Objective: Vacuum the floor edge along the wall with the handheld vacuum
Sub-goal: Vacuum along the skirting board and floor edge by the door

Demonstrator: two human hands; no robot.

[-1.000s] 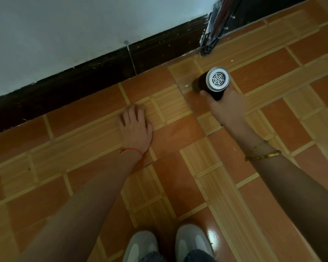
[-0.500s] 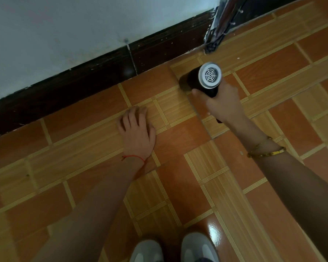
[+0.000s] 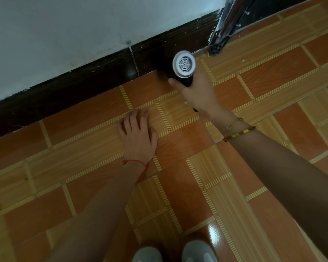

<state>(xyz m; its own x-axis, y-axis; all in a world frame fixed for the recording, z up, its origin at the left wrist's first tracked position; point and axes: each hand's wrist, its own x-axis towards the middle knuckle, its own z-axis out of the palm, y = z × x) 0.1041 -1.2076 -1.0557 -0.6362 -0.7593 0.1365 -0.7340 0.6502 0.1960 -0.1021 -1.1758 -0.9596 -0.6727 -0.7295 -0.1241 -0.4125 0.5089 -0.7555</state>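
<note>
The handheld vacuum (image 3: 184, 68) has moved up to the dark baseboard (image 3: 95, 80), long axis pointing at the wall, vented rear cap facing the camera. Right hand (image 3: 196, 91) grips it; left hand (image 3: 137, 135) rests flat on the tile floor (image 3: 273, 76).

The handheld vacuum (image 3: 184, 68) is black with a round silver vented rear cap facing up. Its front end points at the dark baseboard (image 3: 83, 91), right where the tiled floor (image 3: 178, 186) meets the wall.

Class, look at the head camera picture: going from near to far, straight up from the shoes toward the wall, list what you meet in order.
Grey shoes → left hand resting flat on the tiled floor → right hand gripping the handheld vacuum → dark skirting board → pale wall.
</note>
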